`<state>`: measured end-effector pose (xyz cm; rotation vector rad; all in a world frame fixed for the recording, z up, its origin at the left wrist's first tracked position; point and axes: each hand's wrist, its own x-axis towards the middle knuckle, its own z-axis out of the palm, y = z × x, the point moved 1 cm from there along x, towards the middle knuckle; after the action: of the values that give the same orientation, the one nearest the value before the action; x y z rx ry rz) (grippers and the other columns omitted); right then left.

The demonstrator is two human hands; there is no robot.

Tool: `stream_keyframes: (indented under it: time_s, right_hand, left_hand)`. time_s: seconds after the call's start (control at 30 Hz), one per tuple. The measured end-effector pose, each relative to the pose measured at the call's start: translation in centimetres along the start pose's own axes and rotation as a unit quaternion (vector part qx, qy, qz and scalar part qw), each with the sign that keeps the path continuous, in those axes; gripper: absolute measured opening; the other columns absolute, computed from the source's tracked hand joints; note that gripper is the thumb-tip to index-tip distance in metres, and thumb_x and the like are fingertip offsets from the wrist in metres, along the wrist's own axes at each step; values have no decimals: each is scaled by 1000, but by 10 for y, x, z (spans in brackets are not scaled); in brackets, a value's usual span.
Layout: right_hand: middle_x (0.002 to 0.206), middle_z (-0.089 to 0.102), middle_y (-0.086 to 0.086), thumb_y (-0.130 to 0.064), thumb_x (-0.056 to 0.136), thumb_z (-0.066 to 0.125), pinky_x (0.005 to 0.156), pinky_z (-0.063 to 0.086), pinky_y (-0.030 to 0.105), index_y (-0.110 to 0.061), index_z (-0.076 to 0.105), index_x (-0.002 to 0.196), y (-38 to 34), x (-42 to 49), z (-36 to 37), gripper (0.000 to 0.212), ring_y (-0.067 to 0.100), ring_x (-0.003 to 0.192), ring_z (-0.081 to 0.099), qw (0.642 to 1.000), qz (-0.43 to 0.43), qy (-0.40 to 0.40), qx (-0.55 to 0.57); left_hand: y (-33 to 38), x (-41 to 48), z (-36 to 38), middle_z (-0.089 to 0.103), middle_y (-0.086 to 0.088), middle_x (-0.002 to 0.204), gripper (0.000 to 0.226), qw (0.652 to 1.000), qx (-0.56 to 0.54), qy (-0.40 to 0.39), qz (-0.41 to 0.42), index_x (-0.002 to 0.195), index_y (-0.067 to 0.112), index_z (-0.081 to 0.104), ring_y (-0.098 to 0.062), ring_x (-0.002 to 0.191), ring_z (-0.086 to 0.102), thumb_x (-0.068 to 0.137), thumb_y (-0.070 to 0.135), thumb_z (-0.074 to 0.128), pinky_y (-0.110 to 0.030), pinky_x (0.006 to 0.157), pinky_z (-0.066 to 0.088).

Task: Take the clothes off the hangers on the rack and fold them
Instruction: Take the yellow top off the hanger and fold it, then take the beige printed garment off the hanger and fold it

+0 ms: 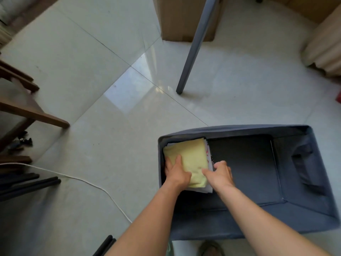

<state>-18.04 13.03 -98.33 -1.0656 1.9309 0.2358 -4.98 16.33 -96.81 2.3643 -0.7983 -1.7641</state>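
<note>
A folded pale yellow garment [191, 157] lies on top of a folded white garment with red print [208, 156] in the left end of a blue-grey fabric storage box [239, 129] on the floor. My left hand [176, 172] lies flat on the near left corner of the yellow garment, fingers spread. My right hand [220, 173] grips the right near edge of the stack, fingers curled around the garments. No rack or hangers are in sight.
A grey metal leg [191, 52] stands on the tiled floor beyond the box, with a cardboard box [173, 21] behind it. Wooden furniture legs [36, 117] are at left. A white cable [92, 185] crosses the floor. Black poles [29, 187] lie at lower left.
</note>
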Motion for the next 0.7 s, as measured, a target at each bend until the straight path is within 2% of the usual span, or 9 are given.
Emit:
stream_keyframes:
  time_s: [0.07, 0.2, 0.27, 0.33, 0.4, 0.57, 0.7]
  right_hand:
    - [127, 48, 11, -34, 85, 66, 92, 44, 38, -11, 48, 122, -1, -15, -14, 48, 32, 118, 50, 1000, -8, 6, 10]
    - [106, 57, 5, -20, 88, 62, 76, 42, 30, -15, 52, 97, -11, -57, -40, 14, 23, 90, 54, 993, -30, 13, 109]
    - [95, 63, 7, -14, 88, 59, 68, 44, 31, -13, 58, 87, -22, -84, -57, 2, 21, 79, 56, 980, -34, -2, 195]
    - [84, 63, 7, -10, 91, 53, 56, 43, 29, -13, 61, 83, -33, -116, -80, 11, 17, 67, 56, 968, -47, -29, 247]
    - [79, 63, 6, -11, 93, 50, 52, 41, 26, -11, 62, 88, -47, -148, -103, 13, 15, 62, 56, 960, -60, -52, 269]
    - [84, 66, 10, -17, 96, 51, 59, 45, 30, -12, 63, 90, -84, -227, -165, 14, 18, 67, 60, 945, -111, -76, 298]
    - [85, 67, 7, -20, 97, 52, 60, 46, 26, -14, 62, 93, -108, -295, -218, 13, 18, 69, 60, 930, -152, -83, 325]
  left_hand:
    - [9, -15, -3, -11, -3, 164, 72, 1000, 0, -8, 6, 156, 27, 15, -26, 151, 4, 97, 14, 55, -34, 122, 15]
    - [29, -60, -14, 21, -3, 160, 60, 997, -65, -6, 37, 151, 21, 32, -20, 143, 32, 97, 11, 55, -24, 109, 31]
    - [45, -88, -26, 44, -3, 147, 50, 990, -137, -13, 32, 146, 19, 42, -16, 123, 50, 98, 11, 54, -22, 94, 39]
    - [63, -121, -43, 58, -7, 123, 41, 978, -204, -26, 23, 139, 15, 50, -16, 101, 54, 98, 11, 53, -25, 81, 45]
    - [78, -151, -62, 61, -8, 107, 36, 969, -244, -17, 31, 133, 13, 55, -18, 91, 56, 97, 12, 52, -26, 72, 46]
    - [120, -244, -110, 65, -9, 108, 30, 948, -309, -9, 76, 128, 11, 56, -20, 93, 60, 98, 12, 51, -32, 82, 49]
    - [152, -324, -140, 66, -4, 96, 27, 927, -353, -31, 123, 127, 13, 54, -17, 84, 65, 100, 13, 49, -25, 73, 50]
